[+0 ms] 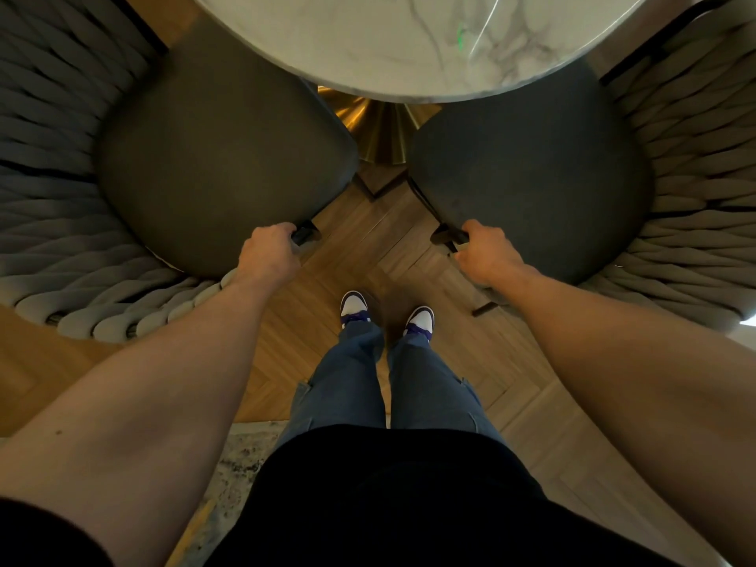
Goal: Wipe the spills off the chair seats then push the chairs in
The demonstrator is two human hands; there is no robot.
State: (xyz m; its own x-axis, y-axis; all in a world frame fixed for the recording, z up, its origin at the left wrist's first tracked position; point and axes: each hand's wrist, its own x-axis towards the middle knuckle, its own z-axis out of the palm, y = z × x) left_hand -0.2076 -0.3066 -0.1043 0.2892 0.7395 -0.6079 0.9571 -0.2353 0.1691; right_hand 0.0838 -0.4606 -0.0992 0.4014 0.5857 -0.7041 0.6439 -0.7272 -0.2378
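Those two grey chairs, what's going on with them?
A person stands between two dark grey cushioned chairs with woven rope backs, at a round white marble table. The left hand grips the front corner of the left chair's seat, and the right hand grips the front corner of the right chair's seat. Both seats already sit partly under the tabletop. No cloth is in either hand, and no spill shows on the seats.

Two dark chairs, left chair (221, 157) and right chair (532, 173); one marble table (409, 43); two hands, left hand (268, 253) and right hand (489, 255); two shoes (354, 306).
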